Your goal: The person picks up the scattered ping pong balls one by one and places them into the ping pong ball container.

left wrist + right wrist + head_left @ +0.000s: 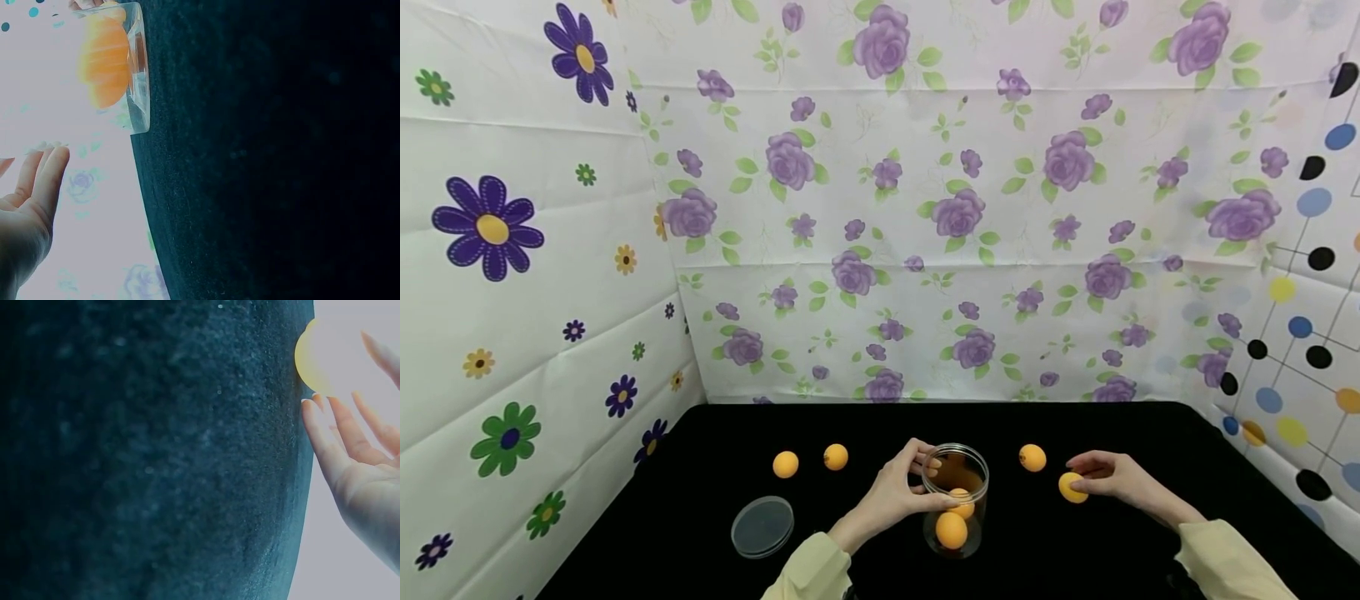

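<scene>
Upright on the black cloth stands a clear jar with an open top and orange table tennis balls inside. My left hand grips it near the rim, thumb in front and fingers behind. Glare hides much of the jar's wall in the left wrist view. On the right, my right hand pinches another orange ball between thumb and fingertips. That ball is partly washed out by light in the right wrist view, low beside the cloth.
A round clear lid lies left of the jar. Two orange balls, one beside the other, sit behind the lid. A further ball rests between the jar and my right hand. Patterned sheets enclose the black table.
</scene>
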`<state>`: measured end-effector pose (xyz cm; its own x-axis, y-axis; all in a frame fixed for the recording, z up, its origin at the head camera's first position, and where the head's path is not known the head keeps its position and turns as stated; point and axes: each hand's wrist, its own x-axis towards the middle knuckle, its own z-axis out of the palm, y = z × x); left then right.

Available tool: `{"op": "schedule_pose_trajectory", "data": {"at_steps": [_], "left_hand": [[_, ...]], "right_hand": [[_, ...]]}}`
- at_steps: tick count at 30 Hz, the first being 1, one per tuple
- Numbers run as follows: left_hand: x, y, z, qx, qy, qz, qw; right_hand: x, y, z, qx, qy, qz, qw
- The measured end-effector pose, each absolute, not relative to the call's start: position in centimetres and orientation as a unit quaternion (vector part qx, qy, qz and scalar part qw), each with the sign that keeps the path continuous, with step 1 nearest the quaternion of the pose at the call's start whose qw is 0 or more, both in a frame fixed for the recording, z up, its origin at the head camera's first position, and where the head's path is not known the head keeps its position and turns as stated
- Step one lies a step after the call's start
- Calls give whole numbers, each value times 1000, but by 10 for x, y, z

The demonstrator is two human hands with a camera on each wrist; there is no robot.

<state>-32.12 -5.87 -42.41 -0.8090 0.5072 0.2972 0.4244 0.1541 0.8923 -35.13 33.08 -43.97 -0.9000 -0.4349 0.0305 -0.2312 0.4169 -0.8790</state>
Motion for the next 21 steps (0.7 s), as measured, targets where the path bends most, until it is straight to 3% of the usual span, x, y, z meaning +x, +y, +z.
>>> {"op": "schedule_pose_trajectory", "data": {"at_steps": [21], "left_hand": [[-321, -59, -424, 305, 758, 575, 39]], "right_hand": [[-354, 329, -444, -210, 814, -528, 123]]}}
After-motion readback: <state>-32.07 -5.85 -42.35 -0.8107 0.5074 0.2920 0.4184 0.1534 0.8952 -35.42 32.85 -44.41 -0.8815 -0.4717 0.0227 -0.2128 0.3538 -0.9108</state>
